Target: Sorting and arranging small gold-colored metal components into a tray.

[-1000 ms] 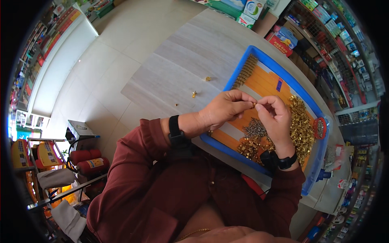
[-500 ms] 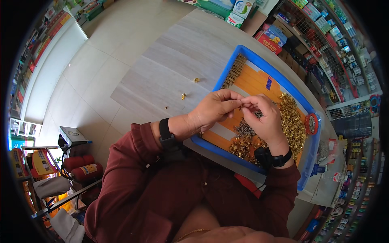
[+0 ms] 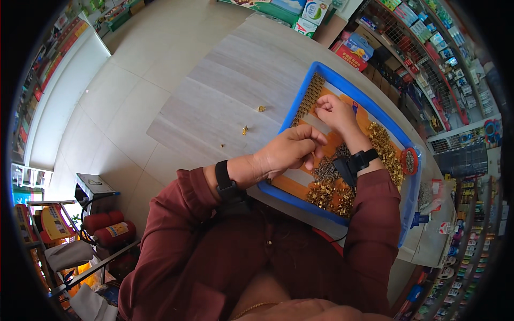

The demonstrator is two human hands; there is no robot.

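Note:
A blue tray (image 3: pixel 301 104) with an orange mat lies on the pale wooden table (image 3: pixel 235 80). It holds piles of small brass parts (image 3: pixel 386 151), dark screws (image 3: pixel 326 170) and a neat row of brass pieces (image 3: pixel 309 97) along its left edge. My left hand (image 3: pixel 289 151) hovers over the tray's near part, fingers curled and pinched on something too small to make out. My right hand (image 3: pixel 335 111) reaches to the far end of the row, fingertips pinching a small brass piece there. Both wrists wear black bands.
Three loose brass bits (image 3: pixel 245 130) lie on the table left of the tray. A small red round lid (image 3: pixel 409 161) sits at the tray's right edge. Boxes (image 3: pixel 316 10) stand at the table's far end, shop shelves (image 3: pixel 428 59) on the right, red cylinders (image 3: pixel 110 230) on the floor.
My hands were together over the tray's middle; now the right hand has moved away to the far end of the brass row. The view has shifted.

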